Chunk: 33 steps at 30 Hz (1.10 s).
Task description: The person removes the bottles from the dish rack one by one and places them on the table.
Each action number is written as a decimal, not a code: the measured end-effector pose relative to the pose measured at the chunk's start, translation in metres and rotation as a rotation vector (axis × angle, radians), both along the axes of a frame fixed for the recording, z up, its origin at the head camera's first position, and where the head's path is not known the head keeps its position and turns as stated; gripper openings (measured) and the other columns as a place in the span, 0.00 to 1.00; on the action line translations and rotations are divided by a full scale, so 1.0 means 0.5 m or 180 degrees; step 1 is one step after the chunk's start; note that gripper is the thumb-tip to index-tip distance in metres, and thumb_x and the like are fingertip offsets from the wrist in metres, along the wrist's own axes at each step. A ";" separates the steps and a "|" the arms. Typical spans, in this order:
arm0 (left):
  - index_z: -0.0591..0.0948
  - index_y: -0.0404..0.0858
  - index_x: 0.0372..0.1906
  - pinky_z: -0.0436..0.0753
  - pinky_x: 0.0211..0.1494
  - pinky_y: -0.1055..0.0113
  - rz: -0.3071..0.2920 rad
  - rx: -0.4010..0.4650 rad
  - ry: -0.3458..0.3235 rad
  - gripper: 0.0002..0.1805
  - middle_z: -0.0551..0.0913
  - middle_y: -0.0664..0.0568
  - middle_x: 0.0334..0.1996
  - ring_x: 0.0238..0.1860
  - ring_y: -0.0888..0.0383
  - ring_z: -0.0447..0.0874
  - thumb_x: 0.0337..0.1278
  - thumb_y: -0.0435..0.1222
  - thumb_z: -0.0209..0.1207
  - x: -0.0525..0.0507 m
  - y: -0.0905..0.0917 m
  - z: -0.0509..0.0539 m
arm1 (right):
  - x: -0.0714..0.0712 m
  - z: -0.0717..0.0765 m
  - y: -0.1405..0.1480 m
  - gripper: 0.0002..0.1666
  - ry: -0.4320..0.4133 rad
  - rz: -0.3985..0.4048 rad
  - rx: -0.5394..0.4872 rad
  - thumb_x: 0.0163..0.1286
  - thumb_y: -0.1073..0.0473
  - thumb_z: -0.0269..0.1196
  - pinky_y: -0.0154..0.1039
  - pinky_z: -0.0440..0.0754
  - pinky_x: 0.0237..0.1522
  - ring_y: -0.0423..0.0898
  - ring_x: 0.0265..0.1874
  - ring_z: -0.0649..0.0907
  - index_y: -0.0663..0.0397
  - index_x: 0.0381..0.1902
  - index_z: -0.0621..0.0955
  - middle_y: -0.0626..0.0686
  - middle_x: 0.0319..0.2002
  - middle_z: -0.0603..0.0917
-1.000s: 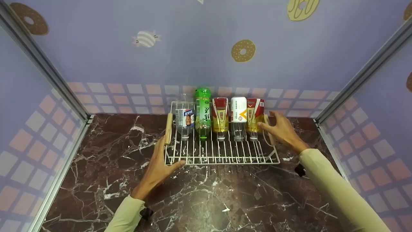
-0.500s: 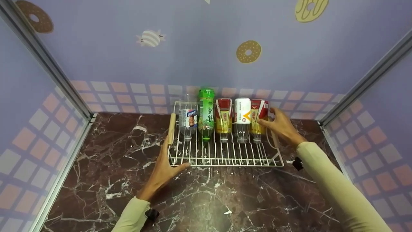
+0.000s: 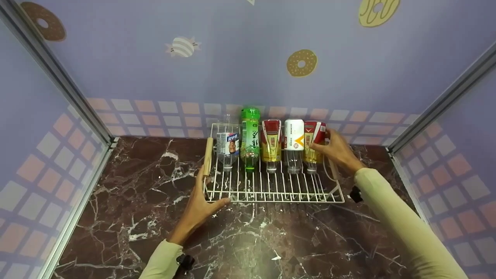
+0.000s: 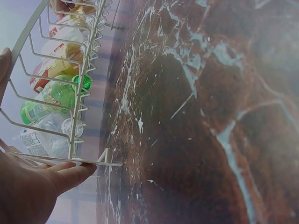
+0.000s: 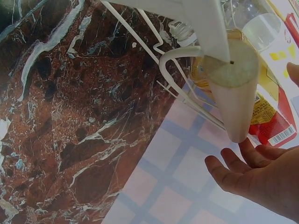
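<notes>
A white wire rack (image 3: 279,201) with wooden handles holds a row of upside-down bottles: a clear one (image 3: 228,149), a green one (image 3: 250,139), a red-and-yellow one (image 3: 272,141), a white-labelled one (image 3: 294,135) and another red-and-yellow one (image 3: 314,141). My left hand (image 3: 199,205) spans the rack's front left corner, fingers against its side (image 4: 70,177) and thumb at the front rail. Beside the right handle (image 5: 236,98), my right hand (image 3: 337,151) has its thumb at the rightmost bottle and its fingers behind, loosely bent near the handle's end.
The rack stands on a dark marbled surface (image 3: 128,217) close to the patterned back wall (image 3: 232,58). Side panels (image 3: 38,155) rise at left and right, with metal strips along their edges.
The head view has shifted slightly, moving the whole scene rightward in the picture. Relative to the rack, my right hand has moved a little left, its thumb farther over the rightmost bottle.
</notes>
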<state>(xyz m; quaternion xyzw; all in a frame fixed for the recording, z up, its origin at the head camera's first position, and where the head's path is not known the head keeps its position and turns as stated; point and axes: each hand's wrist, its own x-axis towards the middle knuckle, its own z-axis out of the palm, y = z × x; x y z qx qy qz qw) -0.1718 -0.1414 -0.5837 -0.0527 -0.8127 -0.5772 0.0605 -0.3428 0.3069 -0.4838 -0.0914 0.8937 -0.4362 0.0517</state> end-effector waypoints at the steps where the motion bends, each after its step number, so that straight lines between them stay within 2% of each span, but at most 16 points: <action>1: 0.42 0.47 0.92 0.59 0.80 0.21 -0.0013 0.0029 -0.0013 0.75 0.51 0.32 0.88 0.82 0.35 0.67 0.51 0.49 0.84 0.001 0.000 -0.001 | -0.003 -0.002 0.000 0.51 0.0002 0.0015 -0.0006 0.75 0.48 0.75 0.60 0.85 0.68 0.66 0.65 0.82 0.70 0.81 0.64 0.70 0.69 0.78; 8: 0.42 0.52 0.92 0.64 0.76 0.19 -0.0043 0.0122 -0.0065 0.75 0.49 0.32 0.88 0.80 0.35 0.69 0.51 0.46 0.85 0.001 -0.001 -0.005 | -0.012 -0.007 -0.002 0.46 -0.0030 0.0013 -0.0037 0.76 0.49 0.74 0.55 0.89 0.62 0.62 0.58 0.85 0.68 0.79 0.67 0.68 0.65 0.81; 14: 0.42 0.52 0.92 0.65 0.76 0.19 -0.0032 0.0163 -0.0054 0.75 0.48 0.31 0.88 0.80 0.34 0.70 0.51 0.45 0.85 0.001 -0.001 -0.007 | -0.014 -0.008 -0.004 0.48 -0.0135 -0.0084 -0.0095 0.76 0.49 0.74 0.57 0.87 0.66 0.63 0.62 0.83 0.69 0.79 0.65 0.69 0.67 0.79; 18: 0.43 0.52 0.92 0.66 0.75 0.19 -0.0015 0.0194 -0.0037 0.75 0.48 0.31 0.88 0.80 0.34 0.70 0.50 0.43 0.86 0.001 -0.001 -0.008 | -0.018 -0.007 -0.008 0.45 -0.0181 -0.0111 -0.0139 0.76 0.51 0.74 0.57 0.86 0.67 0.64 0.62 0.83 0.69 0.78 0.67 0.69 0.67 0.79; 23: 0.44 0.52 0.92 0.67 0.74 0.19 -0.0005 0.0197 -0.0061 0.75 0.49 0.33 0.88 0.79 0.34 0.71 0.50 0.44 0.86 0.000 0.003 -0.008 | -0.017 0.002 -0.010 0.42 -0.0005 -0.0154 -0.0155 0.75 0.55 0.75 0.58 0.87 0.67 0.64 0.63 0.84 0.70 0.76 0.70 0.69 0.66 0.81; 29: 0.44 0.52 0.92 0.68 0.76 0.21 0.0017 0.0170 -0.0046 0.73 0.52 0.32 0.87 0.79 0.36 0.72 0.52 0.41 0.85 0.000 0.004 -0.008 | 0.001 0.021 -0.011 0.49 0.0099 -0.0223 -0.0238 0.74 0.57 0.75 0.63 0.81 0.72 0.67 0.69 0.79 0.72 0.80 0.63 0.72 0.72 0.76; 33: 0.44 0.51 0.92 0.74 0.73 0.25 0.0046 0.0148 -0.0039 0.74 0.54 0.31 0.87 0.79 0.36 0.72 0.52 0.44 0.85 0.003 0.002 -0.007 | 0.017 0.033 -0.013 0.53 0.0106 -0.0236 -0.0246 0.74 0.53 0.75 0.66 0.78 0.75 0.69 0.72 0.77 0.72 0.82 0.60 0.73 0.74 0.74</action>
